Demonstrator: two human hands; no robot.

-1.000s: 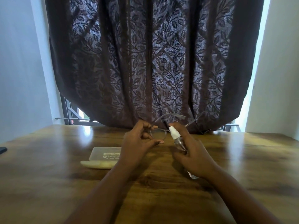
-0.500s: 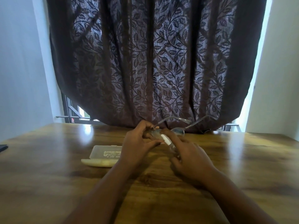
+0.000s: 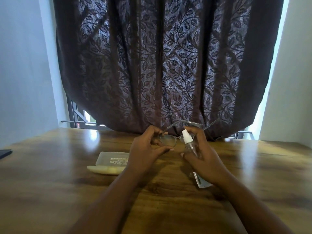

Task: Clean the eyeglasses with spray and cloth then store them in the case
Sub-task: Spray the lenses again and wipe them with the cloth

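Two hands are at work above the counter (image 3: pixel 50 191), and the spray bottle (image 3: pixel 192 152) is what has changed: half a second ago it was dipped low and tilted across the right hand (image 3: pixel 205 159), and now it stands raised again, its white nozzle (image 3: pixel 186 136) level with the eyeglasses (image 3: pixel 168 141) and just beside the lens. The right hand grips the clear bottle round its middle, with a finger arched over the nozzle top. The left hand (image 3: pixel 146 151) pinches the eyeglasses by the frame's left edge, holding them off the counter with the temples pointing away toward the curtain (image 3: pixel 160 65). This looks like another spray being lined up, so the wetting step is probably unfinished. The case (image 3: pixel 113 158) lies on the counter to the left, with a pale folded cloth (image 3: pixel 104 170) just in front of it, both untouched.
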